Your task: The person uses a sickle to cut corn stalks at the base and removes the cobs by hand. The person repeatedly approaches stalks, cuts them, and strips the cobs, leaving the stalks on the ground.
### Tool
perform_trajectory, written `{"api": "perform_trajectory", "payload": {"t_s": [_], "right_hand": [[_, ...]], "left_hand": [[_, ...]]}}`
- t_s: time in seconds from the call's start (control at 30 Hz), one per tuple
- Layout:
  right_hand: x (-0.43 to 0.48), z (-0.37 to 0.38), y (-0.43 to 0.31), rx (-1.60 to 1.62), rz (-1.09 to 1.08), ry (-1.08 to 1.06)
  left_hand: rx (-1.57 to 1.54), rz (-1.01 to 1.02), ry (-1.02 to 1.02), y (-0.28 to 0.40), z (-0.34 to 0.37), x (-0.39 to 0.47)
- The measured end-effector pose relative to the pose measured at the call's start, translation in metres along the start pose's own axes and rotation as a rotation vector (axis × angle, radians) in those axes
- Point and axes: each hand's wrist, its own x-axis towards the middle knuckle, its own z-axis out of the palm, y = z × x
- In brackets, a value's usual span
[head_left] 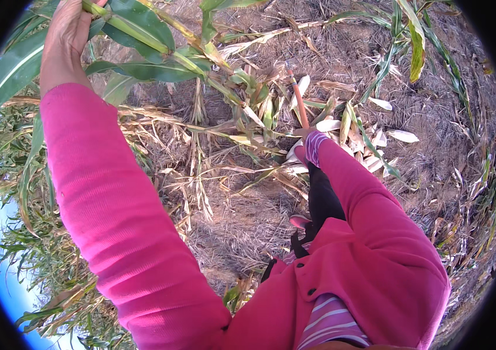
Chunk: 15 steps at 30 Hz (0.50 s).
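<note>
My left hand (67, 35), at the upper left, is closed around a green corn stalk (138, 37) near its leafy upper part. The stalk slants down to the right, from broad green leaves to drier, yellowed ones. Lower and right of centre, my right hand (305, 132) grips the orange-brown handle (298, 98) of a long-handled tool. The tool's far end is thin and blends into the straw, so its head cannot be made out. Beside my right hand lies a heap of pale, husk-covered corn ears (357, 142).
Dry fallen stalks (173, 120) and leaf litter cross the ground before me. Standing corn plants (20, 175) line the left side, and more green corn leaves (394, 39) rise at the upper right. A shoe (299, 221) of mine shows below the heap.
</note>
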Motion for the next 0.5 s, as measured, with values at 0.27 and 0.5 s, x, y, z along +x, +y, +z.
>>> {"api": "perform_trajectory", "payload": {"t_s": [0.27, 0.5], "right_hand": [[0.065, 0.041, -0.068, 0.029, 0.015, -0.083], [0.058, 0.062, -0.061, -0.055, 0.018, -0.073]], "left_hand": [[0.38, 0.074, 0.047, -0.053, 0.063, 0.022], [0.253, 0.062, 0.521, -0.099, 0.017, -0.025]]}}
